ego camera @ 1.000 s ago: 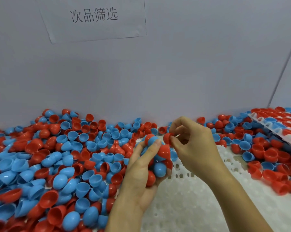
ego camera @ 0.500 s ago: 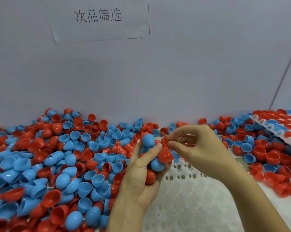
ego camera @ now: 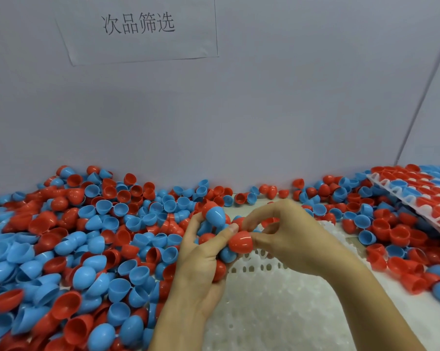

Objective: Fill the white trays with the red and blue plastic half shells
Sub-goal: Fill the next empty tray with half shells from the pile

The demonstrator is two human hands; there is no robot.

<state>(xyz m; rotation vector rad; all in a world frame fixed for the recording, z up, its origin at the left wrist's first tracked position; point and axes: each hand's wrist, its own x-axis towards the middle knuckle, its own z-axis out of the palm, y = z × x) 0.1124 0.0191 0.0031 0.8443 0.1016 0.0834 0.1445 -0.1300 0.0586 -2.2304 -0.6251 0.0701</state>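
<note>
Head view. Left hand, centre frame, cupped and curled round a clutch of half shells: a blue half shell on top by the thumb, red and blue ones beneath against the palm. Right hand, just to its right, pinching a red half shell between thumb and forefinger, dome toward the camera, touching the left forefinger tip.

White tray beneath both hands, lower centre, its pockets bare. Loose pile of half shells crowding its left edge, more along the back wall and at right. Filled tray tilted at right edge.

Against half a second ago: red shell drawn slightly clear of the clutch, hands otherwise in much the same place.
</note>
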